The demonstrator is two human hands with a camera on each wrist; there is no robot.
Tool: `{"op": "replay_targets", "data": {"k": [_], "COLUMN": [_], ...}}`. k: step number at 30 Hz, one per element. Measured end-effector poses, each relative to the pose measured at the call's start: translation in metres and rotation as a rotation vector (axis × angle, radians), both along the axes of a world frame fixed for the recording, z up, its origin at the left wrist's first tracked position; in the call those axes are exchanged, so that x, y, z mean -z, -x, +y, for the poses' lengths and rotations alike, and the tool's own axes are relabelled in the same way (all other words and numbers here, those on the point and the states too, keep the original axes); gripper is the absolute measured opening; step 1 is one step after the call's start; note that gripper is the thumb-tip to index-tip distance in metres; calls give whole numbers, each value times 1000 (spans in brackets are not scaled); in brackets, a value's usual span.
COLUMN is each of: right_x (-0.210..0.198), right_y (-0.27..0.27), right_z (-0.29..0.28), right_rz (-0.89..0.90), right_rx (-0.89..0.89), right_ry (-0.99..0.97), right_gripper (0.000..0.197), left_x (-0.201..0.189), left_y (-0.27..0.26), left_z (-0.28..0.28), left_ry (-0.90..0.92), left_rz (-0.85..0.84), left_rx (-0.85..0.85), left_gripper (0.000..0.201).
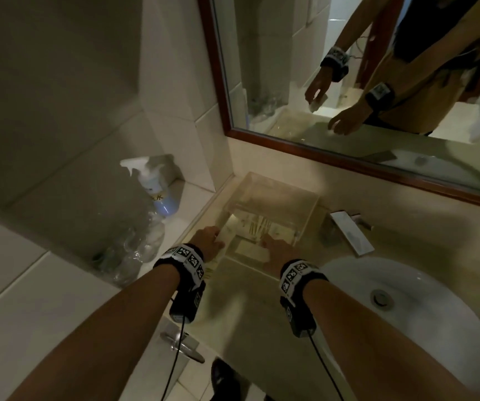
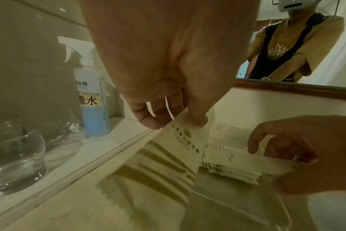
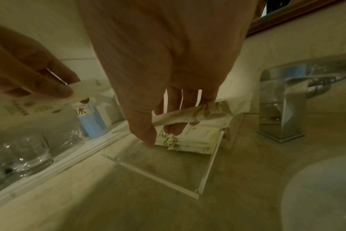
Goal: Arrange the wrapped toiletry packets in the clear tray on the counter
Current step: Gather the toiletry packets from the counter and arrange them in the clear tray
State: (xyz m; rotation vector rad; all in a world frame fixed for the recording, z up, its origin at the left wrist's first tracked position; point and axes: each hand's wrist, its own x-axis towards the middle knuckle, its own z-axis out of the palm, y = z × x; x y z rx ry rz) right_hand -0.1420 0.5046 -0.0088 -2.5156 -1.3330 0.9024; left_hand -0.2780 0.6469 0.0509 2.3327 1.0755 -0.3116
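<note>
A clear tray (image 1: pixel 309 217) sits on the beige counter under the mirror, with a stack of cream wrapped packets (image 3: pixel 190 141) lying flat inside it. At the tray's left edge my left hand (image 1: pixel 208 241) pinches one flat printed packet (image 2: pixel 185 140) between thumb and fingers, holding it tilted above the counter. My right hand (image 1: pixel 276 246) reaches into the tray from the front. It grips a crumpled packet (image 3: pixel 198 115) just above the stack, and its thumb tip points down near the tray floor. More packets (image 2: pixel 164 168) lie blurred on the counter below my left hand.
A blue spray bottle (image 1: pixel 159 192) and clear drinking glasses (image 1: pixel 134 250) stand on the white ledge to the left. A chrome faucet (image 1: pixel 348 231) rises right of the tray, beside the white sink (image 1: pixel 423 322). The framed mirror (image 1: pixel 348 82) hangs behind.
</note>
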Motion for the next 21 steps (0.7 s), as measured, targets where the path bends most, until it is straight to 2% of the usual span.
{"op": "replay_targets", "data": {"k": [3, 8, 13, 21], "right_x": [13, 35, 48, 66], "right_y": [5, 7, 9, 18], "right_z": [10, 31, 58, 91], "right_rz": [-54, -173, -183, -216], "right_rx": [-38, -18, 7, 90], "right_ry": [25, 23, 48, 8], "right_gripper": [64, 62, 56, 43], "left_x": [12, 29, 42, 59], "left_y": [0, -5, -12, -21], "left_z": [13, 44, 74, 110], "left_ry": [12, 21, 41, 118], "left_rz": [39, 5, -41, -90], "left_rx": [15, 40, 83, 143], "left_gripper": [41, 39, 32, 38]}}
